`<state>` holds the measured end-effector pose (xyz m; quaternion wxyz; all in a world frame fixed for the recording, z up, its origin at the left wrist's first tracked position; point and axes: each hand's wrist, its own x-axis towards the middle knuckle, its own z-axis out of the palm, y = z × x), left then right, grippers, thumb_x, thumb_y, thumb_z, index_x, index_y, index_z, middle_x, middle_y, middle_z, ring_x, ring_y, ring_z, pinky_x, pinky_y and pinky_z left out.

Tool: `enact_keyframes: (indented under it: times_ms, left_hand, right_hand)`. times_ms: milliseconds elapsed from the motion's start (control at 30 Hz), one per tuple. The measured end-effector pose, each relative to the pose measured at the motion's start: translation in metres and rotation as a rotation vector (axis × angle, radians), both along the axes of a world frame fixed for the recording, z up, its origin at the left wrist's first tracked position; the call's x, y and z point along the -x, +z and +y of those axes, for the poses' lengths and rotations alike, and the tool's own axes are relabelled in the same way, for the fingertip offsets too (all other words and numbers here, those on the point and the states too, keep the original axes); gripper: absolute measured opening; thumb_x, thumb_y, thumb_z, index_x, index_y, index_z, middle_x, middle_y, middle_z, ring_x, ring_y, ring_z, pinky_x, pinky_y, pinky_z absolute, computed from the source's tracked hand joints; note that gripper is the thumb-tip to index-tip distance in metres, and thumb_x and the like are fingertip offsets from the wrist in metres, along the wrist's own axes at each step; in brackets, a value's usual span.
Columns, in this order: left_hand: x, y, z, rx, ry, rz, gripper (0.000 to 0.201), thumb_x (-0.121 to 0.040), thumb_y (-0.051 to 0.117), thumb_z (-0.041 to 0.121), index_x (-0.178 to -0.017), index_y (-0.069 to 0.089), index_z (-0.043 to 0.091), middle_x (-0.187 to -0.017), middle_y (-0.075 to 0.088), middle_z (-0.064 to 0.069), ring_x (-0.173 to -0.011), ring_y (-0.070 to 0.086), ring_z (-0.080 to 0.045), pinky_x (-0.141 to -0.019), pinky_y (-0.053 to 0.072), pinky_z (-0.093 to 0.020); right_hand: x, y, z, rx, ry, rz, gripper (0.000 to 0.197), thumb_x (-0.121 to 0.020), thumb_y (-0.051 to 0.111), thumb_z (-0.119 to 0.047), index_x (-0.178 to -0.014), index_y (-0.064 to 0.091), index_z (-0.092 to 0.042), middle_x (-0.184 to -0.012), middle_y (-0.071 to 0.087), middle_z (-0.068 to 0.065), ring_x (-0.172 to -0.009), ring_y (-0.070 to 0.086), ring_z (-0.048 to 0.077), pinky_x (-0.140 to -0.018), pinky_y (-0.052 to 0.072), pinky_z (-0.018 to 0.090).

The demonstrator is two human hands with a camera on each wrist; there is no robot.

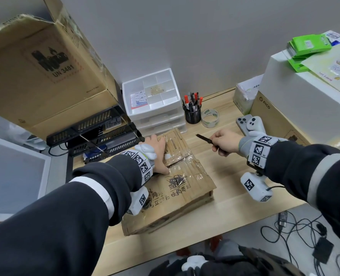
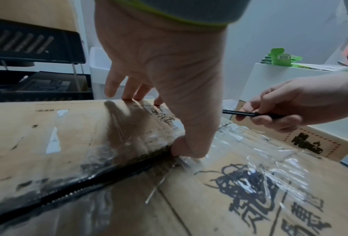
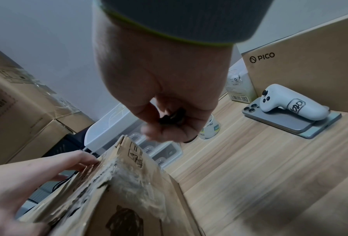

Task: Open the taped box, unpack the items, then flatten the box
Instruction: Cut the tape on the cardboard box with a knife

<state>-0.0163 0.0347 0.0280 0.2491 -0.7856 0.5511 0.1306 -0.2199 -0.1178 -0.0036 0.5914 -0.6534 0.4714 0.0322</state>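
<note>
Two hands at work over one taped box [image 1: 185, 188], which lies flat on the wooden desk [image 1: 234, 198], roughly centre, long axis running from 7 o'clock to 1 o'clock. Clear tape [image 2: 239, 140] covers the centre seam; the seam shows a dark open gap along part of its length (left wrist view shows it best).

Left hand [image 1: 157, 154]: palm down on the far flap, fingers fairly straight and reaching to the far edge, thumb [image 2: 189, 148] pressed at the seam. Hand flat and holding nothing.

Right hand [image 1: 225, 143]: at 3 o'clock of the box's far end, raised off the desk, apart from the cardboard. Fingers curled round a slim black box cutter [image 1: 205, 138], blade end pointing toward 10 o'clock, toward the left hand.

Surroundings:
- White drawer unit [image 1: 155, 108] at 12 o'clock of the box, touching or just beside it (cannot tell which).
- Black pen cup [image 1: 193, 114] and tape roll [image 1: 210, 117] side by side, 1 o'clock.
- Phone [image 3: 290, 119] with a white controller [image 3: 290, 102] resting on it, 2 o'clock, in front of a PICO carton [image 3: 302, 63].
- Large UN 3481 carton [image 1: 45, 72] on a black rack [image 1: 97, 136], 10 o'clock.
</note>
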Motion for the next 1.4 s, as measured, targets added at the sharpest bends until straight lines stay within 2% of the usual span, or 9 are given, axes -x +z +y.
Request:
enact_keyframes:
  times_ms: [100, 333, 733, 967, 1067, 1133, 1233, 1300, 1400]
  left_hand:
    - [-0.005, -0.004, 0.007, 0.034, 0.047, 0.001, 0.094, -0.046, 0.073, 0.071, -0.119, 0.042, 0.020, -0.118, 0.046, -0.008, -0.101, 0.051, -0.026, -0.082, 0.055, -0.044]
    - [-0.006, -0.011, 0.014, 0.106, 0.104, -0.018, 0.086, -0.044, 0.070, 0.068, -0.109, 0.042, 0.020, -0.112, 0.048, -0.008, -0.094, 0.052, -0.025, -0.080, 0.055, -0.043]
    - [-0.012, -0.012, 0.017, 0.094, 0.095, 0.004, 0.089, -0.049, 0.071, 0.069, -0.118, 0.044, 0.019, -0.111, 0.051, -0.009, -0.093, 0.056, -0.026, -0.079, 0.056, -0.042]
    - [-0.014, -0.011, 0.015, 0.057, 0.110, 0.023, 0.096, -0.044, 0.068, 0.073, -0.122, 0.044, 0.021, -0.110, 0.050, -0.008, -0.090, 0.057, -0.026, -0.077, 0.057, -0.042]
    - [-0.013, -0.011, 0.014, 0.048, 0.122, 0.022, 0.096, -0.045, 0.069, 0.071, -0.122, 0.044, 0.021, -0.109, 0.050, -0.008, -0.090, 0.058, -0.026, -0.077, 0.058, -0.042]
    - [-0.012, -0.010, 0.013, 0.040, 0.122, 0.014, 0.095, -0.046, 0.070, 0.071, -0.122, 0.044, 0.020, -0.110, 0.050, -0.009, -0.090, 0.058, -0.026, -0.077, 0.058, -0.042]
    - [-0.012, -0.009, 0.011, 0.027, 0.114, 0.002, 0.094, -0.047, 0.071, 0.071, -0.120, 0.044, 0.019, -0.109, 0.050, -0.009, -0.089, 0.058, -0.025, -0.076, 0.058, -0.042]
    - [-0.012, -0.009, 0.011, 0.030, 0.114, -0.006, 0.094, -0.046, 0.070, 0.072, -0.120, 0.044, 0.018, -0.109, 0.050, -0.009, -0.089, 0.058, -0.026, -0.077, 0.057, -0.042]
    - [-0.011, -0.010, 0.012, 0.033, 0.118, -0.009, 0.097, -0.044, 0.069, 0.072, -0.120, 0.044, 0.019, -0.109, 0.050, -0.009, -0.089, 0.058, -0.026, -0.077, 0.057, -0.042]
  right_hand:
    - [-0.002, 0.000, 0.003, 0.103, 0.049, 0.020, 0.030, -0.099, 0.038, -0.013, -0.112, 0.064, -0.004, -0.065, 0.054, 0.002, -0.047, 0.039, 0.015, -0.041, 0.031, 0.021]
    - [-0.006, 0.007, 0.015, 0.244, 0.155, 0.000, 0.034, -0.096, 0.043, -0.013, -0.115, 0.071, -0.017, -0.065, 0.058, -0.003, -0.052, 0.044, 0.011, -0.051, 0.037, 0.022]
    - [-0.011, 0.012, 0.027, 0.275, 0.240, 0.016, 0.040, -0.094, 0.043, -0.009, -0.123, 0.069, -0.022, -0.066, 0.063, -0.006, -0.048, 0.042, 0.005, -0.051, 0.036, 0.020]
    - [-0.008, 0.013, 0.029, 0.343, 0.294, 0.016, 0.031, -0.095, 0.045, -0.009, -0.086, 0.066, -0.031, -0.056, 0.055, -0.008, -0.050, 0.043, 0.007, -0.049, 0.035, 0.018]
    - [-0.006, 0.013, 0.028, 0.347, 0.313, 0.033, 0.033, -0.096, 0.045, -0.010, -0.106, 0.069, -0.030, -0.059, 0.054, -0.005, -0.050, 0.043, 0.008, -0.044, 0.034, 0.014]
    - [-0.005, 0.011, 0.026, 0.344, 0.322, 0.045, 0.033, -0.095, 0.045, -0.011, -0.108, 0.072, -0.026, -0.058, 0.055, -0.005, -0.049, 0.042, 0.011, -0.047, 0.037, 0.018]
    - [-0.003, 0.008, 0.022, 0.348, 0.348, 0.059, 0.036, -0.092, 0.047, -0.011, -0.077, 0.077, -0.025, -0.057, 0.063, -0.010, -0.050, 0.043, 0.014, -0.052, 0.040, 0.023]
    - [-0.002, 0.006, 0.022, 0.360, 0.373, 0.054, 0.052, -0.090, 0.048, -0.011, -0.046, 0.067, -0.032, -0.082, 0.077, -0.003, -0.048, 0.043, 0.016, -0.050, 0.038, 0.022]
    - [0.000, 0.008, 0.022, 0.388, 0.395, 0.048, 0.066, -0.089, 0.048, -0.013, -0.037, 0.057, -0.051, -0.114, 0.073, 0.012, -0.045, 0.041, 0.015, -0.049, 0.036, 0.020]
